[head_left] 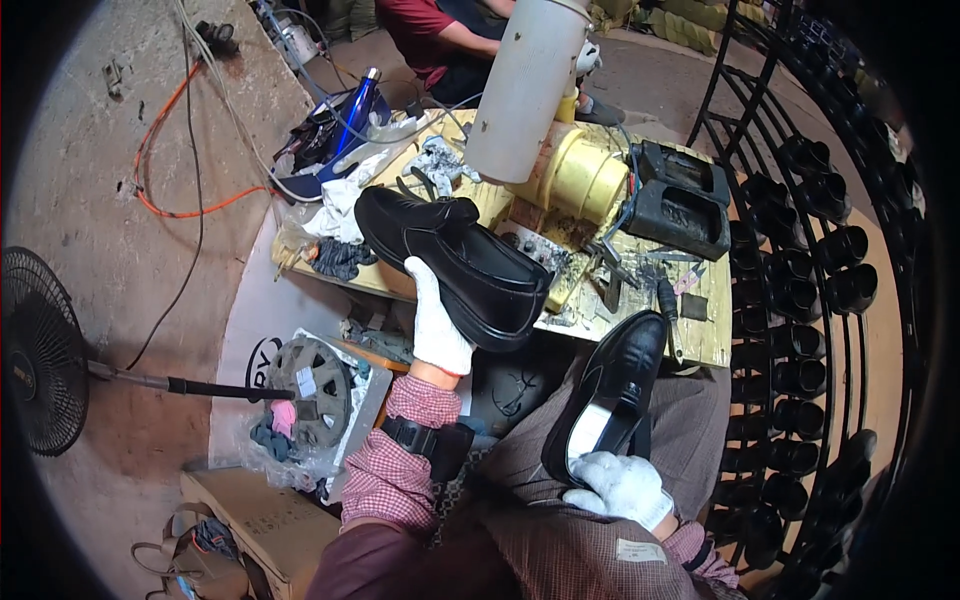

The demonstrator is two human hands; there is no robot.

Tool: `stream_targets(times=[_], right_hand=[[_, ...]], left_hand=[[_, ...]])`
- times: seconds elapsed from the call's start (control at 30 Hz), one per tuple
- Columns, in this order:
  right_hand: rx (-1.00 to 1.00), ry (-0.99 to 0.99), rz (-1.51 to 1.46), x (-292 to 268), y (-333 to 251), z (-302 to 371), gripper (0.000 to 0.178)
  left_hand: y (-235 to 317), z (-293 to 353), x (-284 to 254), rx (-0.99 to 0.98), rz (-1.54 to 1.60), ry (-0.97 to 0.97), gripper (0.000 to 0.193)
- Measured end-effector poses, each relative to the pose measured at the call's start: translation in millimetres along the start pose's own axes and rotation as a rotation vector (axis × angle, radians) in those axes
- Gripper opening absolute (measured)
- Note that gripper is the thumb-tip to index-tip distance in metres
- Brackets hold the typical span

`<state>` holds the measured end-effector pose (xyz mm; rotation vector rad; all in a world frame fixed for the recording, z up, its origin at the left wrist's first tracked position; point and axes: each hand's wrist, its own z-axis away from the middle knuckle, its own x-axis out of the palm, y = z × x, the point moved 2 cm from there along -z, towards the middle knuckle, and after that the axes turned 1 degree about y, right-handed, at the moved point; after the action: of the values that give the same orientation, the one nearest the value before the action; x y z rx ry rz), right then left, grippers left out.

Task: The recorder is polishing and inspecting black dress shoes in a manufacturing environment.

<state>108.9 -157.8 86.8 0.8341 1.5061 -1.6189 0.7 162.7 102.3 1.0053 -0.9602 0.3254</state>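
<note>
Possibly could scuff the black loafer (455, 265) on hand tools (667, 300) if lowered carelessly, or drop it if gripped loosely. Holding it above the table's (712, 338) near edge with left hand (440, 328) curled along its side, fingertips partly hidden; gripping another loafer (632, 365) near heel with right hand (622, 488) closed. Surrounded by shoe rack (714, 70) at right, fan (40, 350) at left.

A yellow cylindrical machine (590, 178) stands toward the worktop's (703, 346) far edge, with black trays (690, 218) along the right edge. Dark crumpled cloth (340, 260) lies at the near left corner. Off the left edge, a blue bottle (360, 108) leans; farther left stands a black fan (40, 350). Beyond the far edge sits a person (425, 45) in dark red. Off the right edge, a rack (708, 92) carries dark footwear (852, 290).
</note>
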Motion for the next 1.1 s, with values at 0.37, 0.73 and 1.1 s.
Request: stream_targets(times=[0.37,0.73,1.1], right_hand=[[-0.067,0.053,-0.090,-36.1,-5.4,-6.2,0.045],[0.631,0.534,0.294,-59.2,154.9,-80.2,0.059],[0.653,0.465,0.402,-59.5,187.7,-66.1,0.066]], left_hand=[[35.5,-42.5,0.7,0.159,-0.044,0.121,0.083],[-11.5,77.4,0.1,0.009,-0.061,0.038,0.075],[-7.0,87.6,-5.2,-0.130,0.329,0.117,0.075]])
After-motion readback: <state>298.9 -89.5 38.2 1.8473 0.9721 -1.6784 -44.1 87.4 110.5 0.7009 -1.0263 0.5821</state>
